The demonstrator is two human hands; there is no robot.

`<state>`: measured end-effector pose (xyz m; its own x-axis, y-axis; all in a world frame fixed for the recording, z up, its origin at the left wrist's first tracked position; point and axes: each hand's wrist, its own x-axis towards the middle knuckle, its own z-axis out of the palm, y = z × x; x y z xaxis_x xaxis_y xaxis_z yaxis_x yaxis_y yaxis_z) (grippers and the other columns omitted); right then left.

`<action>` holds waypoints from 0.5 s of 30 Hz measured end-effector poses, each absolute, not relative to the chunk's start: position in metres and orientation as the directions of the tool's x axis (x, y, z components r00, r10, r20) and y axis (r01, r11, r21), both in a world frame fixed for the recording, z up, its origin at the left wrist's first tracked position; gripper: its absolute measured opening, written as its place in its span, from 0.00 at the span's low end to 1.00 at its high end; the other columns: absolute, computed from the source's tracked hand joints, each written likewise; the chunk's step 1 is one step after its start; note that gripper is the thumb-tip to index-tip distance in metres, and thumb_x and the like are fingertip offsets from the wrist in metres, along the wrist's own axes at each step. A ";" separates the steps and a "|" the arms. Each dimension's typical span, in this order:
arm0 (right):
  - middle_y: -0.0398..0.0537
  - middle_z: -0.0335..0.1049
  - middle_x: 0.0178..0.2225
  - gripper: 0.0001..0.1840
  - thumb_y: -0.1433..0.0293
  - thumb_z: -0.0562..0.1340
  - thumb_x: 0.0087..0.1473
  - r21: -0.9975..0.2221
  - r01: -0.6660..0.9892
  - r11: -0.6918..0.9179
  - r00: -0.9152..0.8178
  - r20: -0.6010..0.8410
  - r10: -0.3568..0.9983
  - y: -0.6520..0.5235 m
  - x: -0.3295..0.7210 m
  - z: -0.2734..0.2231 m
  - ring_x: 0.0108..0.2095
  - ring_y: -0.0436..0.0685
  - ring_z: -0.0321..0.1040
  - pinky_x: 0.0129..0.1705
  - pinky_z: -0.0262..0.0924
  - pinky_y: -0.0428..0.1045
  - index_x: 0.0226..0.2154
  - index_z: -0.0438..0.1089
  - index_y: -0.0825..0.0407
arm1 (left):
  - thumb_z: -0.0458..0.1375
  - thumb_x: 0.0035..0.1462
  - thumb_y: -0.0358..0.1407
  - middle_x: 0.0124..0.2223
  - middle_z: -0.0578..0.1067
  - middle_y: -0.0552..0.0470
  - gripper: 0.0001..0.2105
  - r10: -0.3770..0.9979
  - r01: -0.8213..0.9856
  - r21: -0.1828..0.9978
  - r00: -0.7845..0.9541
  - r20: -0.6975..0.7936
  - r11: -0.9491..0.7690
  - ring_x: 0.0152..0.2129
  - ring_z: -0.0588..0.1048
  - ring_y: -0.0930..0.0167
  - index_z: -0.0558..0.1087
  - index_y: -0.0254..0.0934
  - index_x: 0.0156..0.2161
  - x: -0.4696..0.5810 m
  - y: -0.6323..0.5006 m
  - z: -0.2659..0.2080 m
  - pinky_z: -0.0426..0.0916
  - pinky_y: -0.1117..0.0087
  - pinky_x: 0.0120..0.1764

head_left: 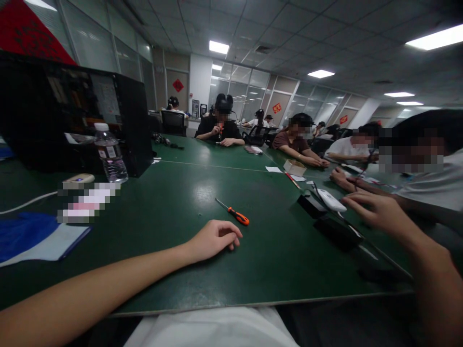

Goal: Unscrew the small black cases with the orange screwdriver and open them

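Note:
My left hand [215,239] rests on the green table, its fingers loosely curled and slightly apart, holding nothing that shows. Just beyond its fingertips lies a screwdriver [238,216] with an orange and black handle, its metal shaft pointing away to the left. My right hand [379,212] is raised over the right side, fingers stretched out and apart. Its fingertips are close to a white rounded device [331,199] with a dark cable beside it; whether they touch is unclear. Black box-like objects [338,232] sit below that device.
A water bottle [110,153] stands by a black computer case [135,120] at left. Blue gloves [29,236] and a white corded device [78,180] lie nearby. A small open box [294,167] sits farther right. Other people sit around the table [181,284], one close on my right.

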<state>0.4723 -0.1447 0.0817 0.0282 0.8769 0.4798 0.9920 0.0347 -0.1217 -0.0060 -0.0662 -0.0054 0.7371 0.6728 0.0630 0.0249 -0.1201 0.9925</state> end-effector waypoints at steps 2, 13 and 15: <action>0.56 0.80 0.32 0.29 0.44 0.56 0.56 -0.146 0.988 0.052 0.026 0.486 0.874 -0.138 0.467 0.082 0.34 0.64 0.75 0.39 0.66 0.56 0.28 0.77 0.51 | 0.59 0.57 0.34 0.31 0.77 0.51 0.07 0.671 0.024 0.992 0.739 0.066 -0.123 0.26 0.74 0.73 0.76 0.32 0.37 -0.006 -0.067 -0.005 0.69 0.71 0.35; 0.51 0.70 0.23 0.31 0.47 0.52 0.65 -0.145 0.982 0.118 -0.045 0.430 0.902 -0.129 0.436 0.038 0.26 0.57 0.67 0.33 0.58 0.52 0.19 0.65 0.48 | 0.58 0.58 0.34 0.31 0.77 0.51 0.07 0.662 0.027 0.987 0.744 0.084 -0.156 0.26 0.74 0.73 0.75 0.32 0.37 -0.006 -0.067 -0.007 0.69 0.72 0.34; 0.50 0.70 0.22 0.31 0.47 0.51 0.65 -0.146 0.982 0.117 -0.046 0.417 0.908 -0.132 0.436 0.042 0.25 0.57 0.67 0.32 0.58 0.51 0.20 0.66 0.48 | 0.58 0.58 0.34 0.31 0.77 0.51 0.07 0.663 0.030 0.987 0.744 0.083 -0.157 0.26 0.74 0.73 0.75 0.32 0.37 -0.006 -0.067 -0.006 0.69 0.72 0.34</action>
